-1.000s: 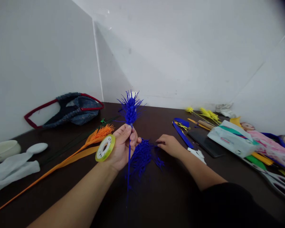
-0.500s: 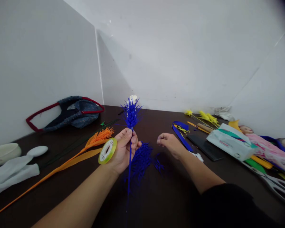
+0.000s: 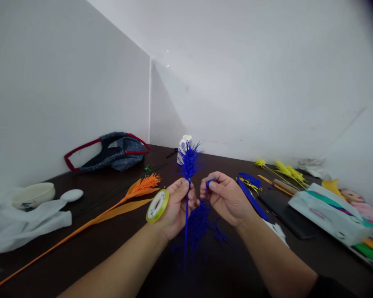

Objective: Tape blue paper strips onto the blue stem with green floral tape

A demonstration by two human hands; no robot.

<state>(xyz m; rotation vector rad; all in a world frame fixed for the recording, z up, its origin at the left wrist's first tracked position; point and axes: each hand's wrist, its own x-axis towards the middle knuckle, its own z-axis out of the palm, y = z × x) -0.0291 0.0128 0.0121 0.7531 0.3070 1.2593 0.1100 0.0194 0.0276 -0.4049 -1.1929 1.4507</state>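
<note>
My left hand point(image 3: 178, 205) pinches the thin stem of a blue paper wheat ear point(image 3: 189, 162) just below its head, holding it upright. A roll of clear yellowish tape point(image 3: 158, 205) rests against the thumb side of that hand and wrist. Close by on the right, my right hand point(image 3: 226, 194) is closed, with a small blue paper strip point(image 3: 207, 188) between thumb and fingers. Beneath both hands lies a pile of blue fringed paper pieces point(image 3: 199, 223), partly hidden by the left hand and stem.
An orange wheat stalk point(image 3: 143, 185) lies to the left, near a bowl point(image 3: 34, 195) and white cloth point(image 3: 31, 223). At the back left is a denim piece with red edging point(image 3: 124, 151). Yellow wheat ears point(image 3: 287, 170), a black flat object point(image 3: 286, 215) and a pale pouch point(image 3: 329, 209) lie right.
My right hand has come up beside the wheat ear and now holds a small blue strip. My left hand keeps its pinch. The whole view has shifted, so things appear further right.
</note>
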